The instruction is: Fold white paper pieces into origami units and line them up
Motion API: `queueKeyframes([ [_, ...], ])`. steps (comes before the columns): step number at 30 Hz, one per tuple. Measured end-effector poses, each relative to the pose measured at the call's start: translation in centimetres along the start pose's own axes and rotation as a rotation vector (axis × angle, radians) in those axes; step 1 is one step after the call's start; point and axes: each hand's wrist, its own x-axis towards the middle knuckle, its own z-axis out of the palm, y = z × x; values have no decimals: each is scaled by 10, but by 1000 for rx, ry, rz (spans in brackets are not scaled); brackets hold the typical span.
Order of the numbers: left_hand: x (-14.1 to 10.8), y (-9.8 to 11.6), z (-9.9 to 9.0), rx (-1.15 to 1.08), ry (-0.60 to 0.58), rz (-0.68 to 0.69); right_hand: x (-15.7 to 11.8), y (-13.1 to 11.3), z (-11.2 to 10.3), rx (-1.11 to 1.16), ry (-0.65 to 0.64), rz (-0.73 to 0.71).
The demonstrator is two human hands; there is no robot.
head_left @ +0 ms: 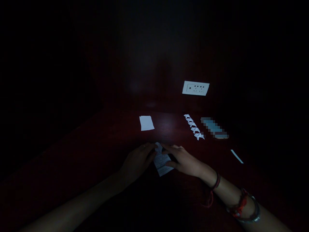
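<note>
A small sheet of paper (162,163) with faint printed lines lies on the dark red table in front of me. Its far edge curls up between my two hands. My left hand (138,159) has its fingers closed on the paper's upper left edge, the thumb near the curl. From the other side, my right hand (184,160) holds the upper right part, its thumb resting on the sheet and its fingers at the far edge. Dim light hides the exact grip of the fingertips.
A stack of white paper (146,123) lies farther back. To the right are a row of folded paper pieces (192,125), a phone-like object with a blurred surface (213,127) and a thin paper strip (237,156). A socket panel (195,88) is on the back wall.
</note>
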Motion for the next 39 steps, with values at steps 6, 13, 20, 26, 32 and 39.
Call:
queueKeyframes([
  [6, 3, 0, -5, -56, 40, 31, 4, -1, 1, 110, 59, 36],
  [13, 1, 4, -4, -97, -6, 30, 11, -4, 8, 161, 225, 156],
  [20, -7, 23, -4, 9, -53, 95, 11, -6, 4, 113, 244, 202],
  [26, -16, 26, 1, 160, -116, 124, 9, -4, 5, 139, 239, 199],
  [32, -18, 27, 5, 188, -126, 180, 10, -3, 6, 39, 251, 149],
  [39, -17, 23, 3, 137, -171, 172, 11, -3, 7, 43, 246, 145],
])
